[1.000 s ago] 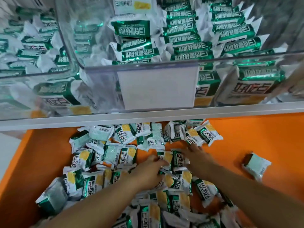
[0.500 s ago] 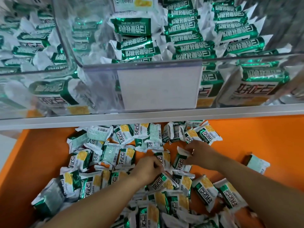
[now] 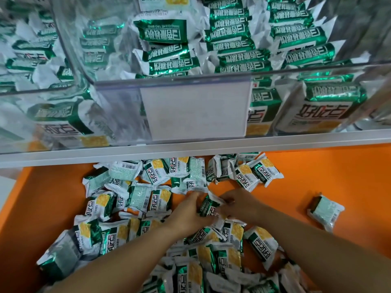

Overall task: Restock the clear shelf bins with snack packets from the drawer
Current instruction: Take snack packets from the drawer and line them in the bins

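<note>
Several green-and-white snack packets [image 3: 139, 199] lie scattered on the floor of the orange drawer [image 3: 330, 178]. Both hands are down in the pile's middle. My left hand [image 3: 190, 214] and my right hand [image 3: 239, 205] press from either side on one upright snack packet [image 3: 208, 207], fingers curled around it. Above the drawer, the clear shelf bin [image 3: 173, 81] holds rows of the same packets, and a second clear bin [image 3: 31, 89] stands to its left.
A blank white label holder [image 3: 196, 111] hangs on the middle bin's front. A grey shelf edge [image 3: 275, 142] runs across above the drawer. One stray packet [image 3: 324, 210] lies alone on the orange floor at the right.
Both hands have moved toward each other and closed on a single packet between them; earlier they were spread over separate packets. The view has shifted slightly.
</note>
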Tool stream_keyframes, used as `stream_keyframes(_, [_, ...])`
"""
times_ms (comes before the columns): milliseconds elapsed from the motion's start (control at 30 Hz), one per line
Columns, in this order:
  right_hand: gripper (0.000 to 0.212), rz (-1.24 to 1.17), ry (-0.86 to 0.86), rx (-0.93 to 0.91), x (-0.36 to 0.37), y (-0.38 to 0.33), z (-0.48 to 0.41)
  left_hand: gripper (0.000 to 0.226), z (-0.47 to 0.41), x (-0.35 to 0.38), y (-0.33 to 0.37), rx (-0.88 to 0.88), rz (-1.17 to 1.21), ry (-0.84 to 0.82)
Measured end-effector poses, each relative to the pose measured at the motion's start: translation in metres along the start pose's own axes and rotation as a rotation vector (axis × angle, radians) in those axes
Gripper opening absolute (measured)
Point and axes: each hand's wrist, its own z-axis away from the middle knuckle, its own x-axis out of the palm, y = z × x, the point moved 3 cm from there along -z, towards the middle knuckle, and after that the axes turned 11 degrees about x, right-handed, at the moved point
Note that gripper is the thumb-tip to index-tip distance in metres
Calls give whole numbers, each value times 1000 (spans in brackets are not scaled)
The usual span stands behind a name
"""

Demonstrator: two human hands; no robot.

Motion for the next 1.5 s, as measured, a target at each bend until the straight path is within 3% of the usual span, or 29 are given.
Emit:
stream_keyframes(100, [36, 71, 277, 40, -20, 0, 4, 71, 0, 1, 4, -13, -46, 1])
stream_keyframes(167, [44, 254, 478, 49, -35, 7, 5, 61, -1, 3, 5, -21, -20, 19])
stream_keyframes(233, [60, 473, 441, 42, -39, 19, 2, 57, -1, 4, 7, -16, -12, 40])
stream_keyframes(333, [63, 641, 335, 41, -39, 31, 2, 69, 1, 2, 10, 5, -24, 72])
stream_keyframes(467, [51, 675, 520, 28, -45, 26, 7, 78, -1, -6, 11, -3, -24, 124])
stream_keyframes(600, [71, 632, 351, 20, -36, 36, -2, 77, -2, -15, 13, -19, -48, 144])
stream_keyframes(867, [24, 738, 114, 188, -45, 25, 13, 77, 10, -29, 33, -35, -93, 48])
stream_keyframes(967, [7, 742, 8, 95, -54, -7, 44, 74, 25, -32, 52, 6, -99, -1])
stream_keyframes(1000, [34, 772, 30, 71, -58, -17, 57, 74, 31, -34, 61, 23, -129, -24])
stream_keyframes(1100, [42, 1037, 64, 12, -66, -26, 82, 64, 54, -47, 90, 72, -177, -53])
stream_keyframes(1233, [47, 1130, 21, -14, -79, -61, 145, 62, 99, -74, 138, 128, -231, -50])
stream_keyframes(1333, [51, 1074, 40, -116, -89, -94, 204, 68, 138, -89, 168, 168, -271, -68])
stream_keyframes(1400, [42, 1028, 56, -194, -98, -113, 250, 69, 165, -97, 187, 200, -287, -65])
stream_keyframes(1500, [39, 864, 158, -398, -102, -142, 322, 52, 204, -107, 216, 300, -247, -1])
